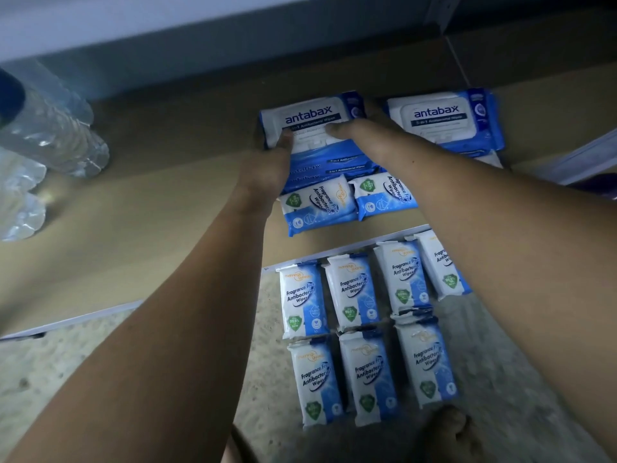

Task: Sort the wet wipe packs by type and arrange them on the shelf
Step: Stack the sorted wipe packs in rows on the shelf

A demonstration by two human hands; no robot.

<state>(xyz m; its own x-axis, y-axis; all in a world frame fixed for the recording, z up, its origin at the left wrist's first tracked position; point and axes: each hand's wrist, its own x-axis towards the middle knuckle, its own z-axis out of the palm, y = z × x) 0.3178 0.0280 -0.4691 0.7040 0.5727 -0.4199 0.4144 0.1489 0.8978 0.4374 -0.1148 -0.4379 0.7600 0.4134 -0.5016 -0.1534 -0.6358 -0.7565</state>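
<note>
A blue and white antabax wipe pack (pixel 310 116) lies on top of a stack of the same packs on the wooden shelf (pixel 150 202). My left hand (pixel 267 165) grips its left edge and my right hand (pixel 364 135) grips its right edge. A second antabax stack (pixel 440 118) sits just to the right. In front of the stacks, two small Fragrance Free Antibacterial packs (pixel 317 205) lie side by side on the shelf. Several more of these small packs (pixel 364 329) lie in two rows on the speckled floor below the shelf edge.
Clear plastic bottles in shrink wrap (pixel 50 135) stand at the left of the shelf. An upper shelf board (pixel 200 25) runs overhead. My bare foot (pixel 450 432) rests on the floor near the lower row of packs.
</note>
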